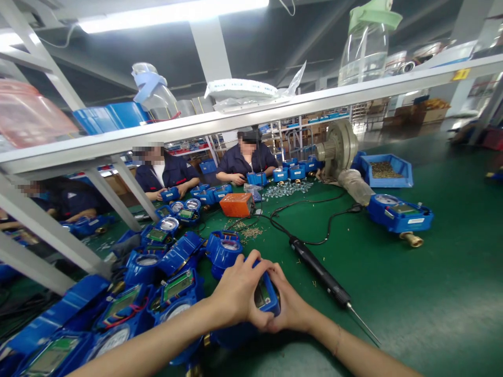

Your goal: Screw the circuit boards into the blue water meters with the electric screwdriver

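Both my hands are wrapped around one blue water meter (pixel 271 293) at the front of the green table. My left hand (pixel 238 288) curls over its top and left side, fingers bent. From the right, my right hand (pixel 288 306) presses against the casing, its fingertips meeting those of the left. Between them part of a display window shows; much of the meter is hidden. Just beyond sits another blue meter (pixel 223 251). To the right lies a black electric screwdriver (pixel 320 269), its long bit pointing toward me and its cable running back.
Several open blue meters (pixel 176 285) crowd the left. An orange box (pixel 236 204) stands beyond loose screws (pixel 251 232). At the right are a finished-looking meter (pixel 401 213), a blower (pixel 341 146) and a blue bin (pixel 408 180). A shelf (pixel 251 118) crosses overhead; co-workers (pixel 249 157) sit opposite.
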`<action>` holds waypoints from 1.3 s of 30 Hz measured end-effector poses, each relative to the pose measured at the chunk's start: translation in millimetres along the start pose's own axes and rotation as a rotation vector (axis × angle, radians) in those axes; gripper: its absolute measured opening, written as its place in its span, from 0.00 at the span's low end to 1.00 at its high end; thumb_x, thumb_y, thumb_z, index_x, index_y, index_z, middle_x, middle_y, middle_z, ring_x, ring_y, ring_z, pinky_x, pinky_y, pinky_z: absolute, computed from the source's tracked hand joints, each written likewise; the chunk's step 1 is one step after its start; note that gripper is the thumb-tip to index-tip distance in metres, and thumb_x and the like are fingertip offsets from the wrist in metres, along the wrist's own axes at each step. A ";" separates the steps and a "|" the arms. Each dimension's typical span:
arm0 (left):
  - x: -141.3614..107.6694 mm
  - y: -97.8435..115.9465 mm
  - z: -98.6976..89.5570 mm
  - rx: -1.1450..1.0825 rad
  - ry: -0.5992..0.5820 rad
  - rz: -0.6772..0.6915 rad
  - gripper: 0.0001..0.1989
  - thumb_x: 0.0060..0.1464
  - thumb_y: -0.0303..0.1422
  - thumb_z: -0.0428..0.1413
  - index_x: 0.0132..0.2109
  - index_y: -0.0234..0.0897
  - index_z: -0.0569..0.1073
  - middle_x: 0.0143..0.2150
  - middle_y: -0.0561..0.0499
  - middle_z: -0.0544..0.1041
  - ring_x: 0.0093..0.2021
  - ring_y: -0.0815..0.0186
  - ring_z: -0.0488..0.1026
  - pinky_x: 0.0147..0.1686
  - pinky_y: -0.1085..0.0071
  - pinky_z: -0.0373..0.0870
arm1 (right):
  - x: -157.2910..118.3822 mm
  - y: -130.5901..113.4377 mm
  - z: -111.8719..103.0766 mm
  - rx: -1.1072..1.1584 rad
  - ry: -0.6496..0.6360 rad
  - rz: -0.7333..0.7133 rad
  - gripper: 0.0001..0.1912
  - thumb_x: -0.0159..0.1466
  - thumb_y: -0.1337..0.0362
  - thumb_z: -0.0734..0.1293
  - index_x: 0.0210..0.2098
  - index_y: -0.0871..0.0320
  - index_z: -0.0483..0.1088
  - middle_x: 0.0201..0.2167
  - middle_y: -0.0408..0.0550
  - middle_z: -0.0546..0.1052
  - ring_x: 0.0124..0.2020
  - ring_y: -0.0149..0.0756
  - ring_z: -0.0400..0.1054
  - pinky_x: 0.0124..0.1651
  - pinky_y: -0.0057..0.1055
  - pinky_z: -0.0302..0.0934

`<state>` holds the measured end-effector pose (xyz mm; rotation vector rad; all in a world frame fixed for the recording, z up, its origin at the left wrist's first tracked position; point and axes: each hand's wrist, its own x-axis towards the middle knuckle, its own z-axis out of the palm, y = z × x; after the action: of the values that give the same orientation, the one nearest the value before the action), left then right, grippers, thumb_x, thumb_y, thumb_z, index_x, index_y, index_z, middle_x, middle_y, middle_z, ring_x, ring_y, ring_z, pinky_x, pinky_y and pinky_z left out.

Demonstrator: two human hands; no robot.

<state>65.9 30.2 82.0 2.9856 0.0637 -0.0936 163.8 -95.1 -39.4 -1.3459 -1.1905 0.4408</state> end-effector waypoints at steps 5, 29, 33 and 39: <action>0.1 3.9 2.4 0.042 0.022 -0.018 0.49 0.24 0.48 0.66 0.58 0.45 0.64 0.55 0.47 0.65 0.48 0.50 0.65 0.42 0.57 0.74 | -0.9 0.8 -0.2 0.003 -0.028 0.032 0.59 0.37 0.56 0.79 0.64 0.59 0.55 0.55 0.53 0.58 0.59 0.53 0.51 0.67 0.45 0.39; 23.1 -4.4 -12.2 0.177 -0.145 0.256 0.40 0.29 0.50 0.65 0.51 0.41 0.65 0.49 0.47 0.66 0.46 0.51 0.67 0.41 0.56 0.73 | -1.8 2.7 2.1 -0.007 0.043 -0.018 0.61 0.35 0.48 0.82 0.62 0.57 0.55 0.56 0.53 0.59 0.59 0.54 0.52 0.66 0.47 0.44; 25.0 -5.9 -10.1 0.167 -0.149 0.253 0.40 0.28 0.50 0.65 0.51 0.42 0.65 0.49 0.47 0.65 0.47 0.50 0.67 0.42 0.56 0.72 | -1.6 -0.3 1.9 -0.019 0.035 -0.017 0.60 0.37 0.48 0.81 0.63 0.59 0.55 0.56 0.53 0.59 0.59 0.53 0.52 0.66 0.46 0.44; 24.4 -5.6 -11.1 0.156 -0.154 0.243 0.40 0.28 0.51 0.65 0.50 0.42 0.64 0.49 0.47 0.65 0.47 0.50 0.66 0.42 0.56 0.72 | -0.4 -2.0 0.2 -0.024 0.021 -0.050 0.60 0.38 0.48 0.81 0.64 0.58 0.55 0.56 0.53 0.59 0.60 0.52 0.52 0.66 0.45 0.44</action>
<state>90.7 38.3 90.5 3.1003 -0.3386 -0.3115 162.7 -95.9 -37.9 -1.3358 -1.2127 0.3766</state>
